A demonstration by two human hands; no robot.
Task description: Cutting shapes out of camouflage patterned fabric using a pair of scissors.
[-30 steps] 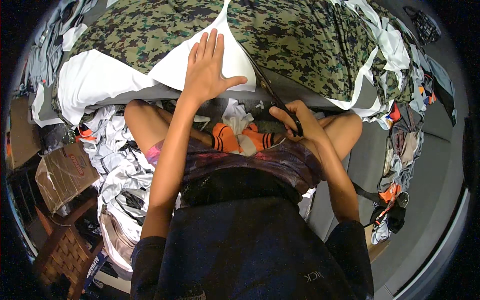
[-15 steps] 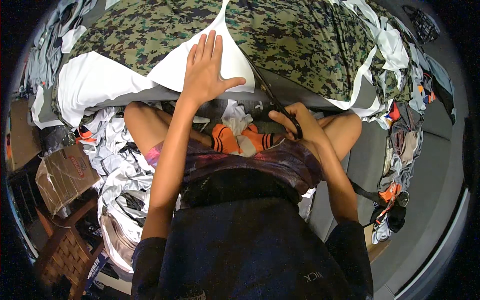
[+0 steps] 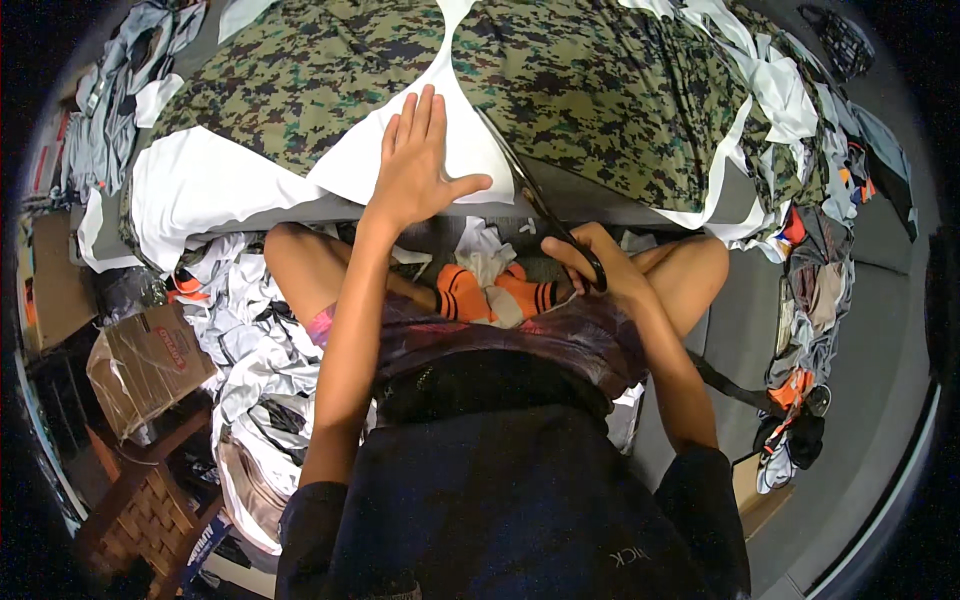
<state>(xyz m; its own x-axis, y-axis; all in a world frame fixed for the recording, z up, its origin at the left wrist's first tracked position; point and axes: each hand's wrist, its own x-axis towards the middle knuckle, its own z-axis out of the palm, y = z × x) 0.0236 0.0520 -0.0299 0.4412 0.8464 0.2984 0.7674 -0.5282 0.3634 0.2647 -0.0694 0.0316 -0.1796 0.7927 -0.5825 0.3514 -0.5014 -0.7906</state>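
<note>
Camouflage fabric [image 3: 590, 90] covers the raised grey surface in front of me, with a white fabric piece [image 3: 471, 140] lying on it at centre. My left hand [image 3: 410, 165] rests open and flat on that white piece, fingers pointing away from me. My right hand [image 3: 605, 262] is closed around the handles of long dark scissors [image 3: 535, 196], whose blades reach forward and left along the right edge of the white piece. Another white piece [image 3: 185, 190] lies to the left, and ragged white strips [image 3: 785, 100] lie on the right.
Below, my crossed legs and orange socks [image 3: 460, 290]. Left, a pile of white scraps [image 3: 250, 380], a cardboard box [image 3: 150, 370] and a wooden woven chair [image 3: 150, 520]. Right, grey padded surface [image 3: 880, 330] with mixed fabric scraps [image 3: 810, 290]. A black mesh item [image 3: 843, 45] at back right.
The view has shifted slightly, so most things sit lower in the picture. My left hand stays flat on the white fabric and my right hand keeps hold of the scissors.
</note>
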